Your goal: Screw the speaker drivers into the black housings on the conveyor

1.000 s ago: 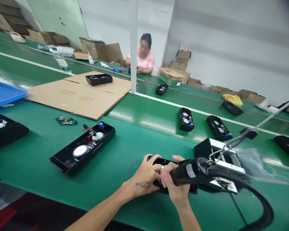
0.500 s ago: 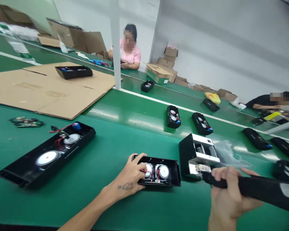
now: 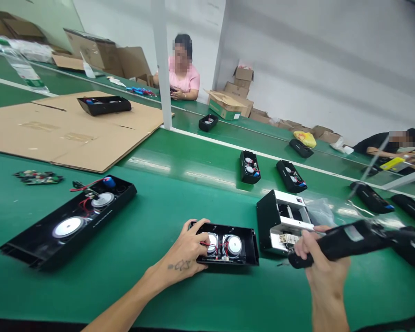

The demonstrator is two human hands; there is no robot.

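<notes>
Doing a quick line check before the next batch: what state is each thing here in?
Left hand, fingers on the speaker housing
Right hand, closed around the corded tool
Corded tool, held tilted, tip low
Speaker housing, open, two wired speakers showing
Circuit boards, loose on the belt
Cardboard sheet, lying flat

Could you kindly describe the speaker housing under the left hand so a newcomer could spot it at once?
On the green conveyor belt, find the short black speaker housing beside the white-framed unit. Unlike the longer housing to its left, it sits under the tattooed left hand.
</notes>
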